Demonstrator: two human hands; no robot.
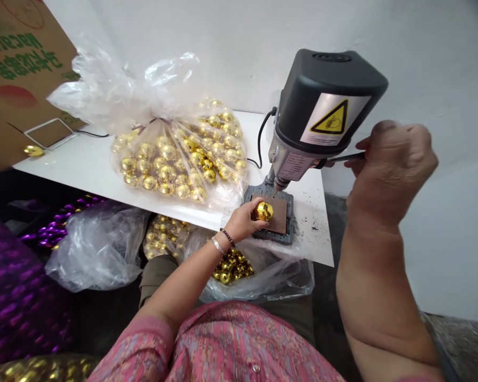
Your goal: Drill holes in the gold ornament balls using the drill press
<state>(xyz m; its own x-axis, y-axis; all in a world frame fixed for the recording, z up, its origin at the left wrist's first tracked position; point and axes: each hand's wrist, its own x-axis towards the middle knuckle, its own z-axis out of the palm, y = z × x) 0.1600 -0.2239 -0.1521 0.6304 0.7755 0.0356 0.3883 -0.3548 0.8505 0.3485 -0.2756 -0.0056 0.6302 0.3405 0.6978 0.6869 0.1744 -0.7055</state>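
On the white table (83,164), a small bench drill (322,111) stands with its dark head over a brown pad (281,215) set on the grey base plate (287,233). The person's left hand (245,220) is closed around a gold ball (264,211), pinching it between thumb and fingers and pressing it down on the pad. The ball sits a little forward and left of the drill tip (281,184), which hangs just above it, close but apparently apart. The right hand (394,159) is raised beside the drill head, fist wrapped around the thin dark feed lever (344,157) that juts from the machine's right side. So the left hand is nearer the ball, the right nearer the lever. A clear bag of gold balls (179,159) lies on the table left of the drill, and another open bag (239,268) rests in the lap below the table edge.
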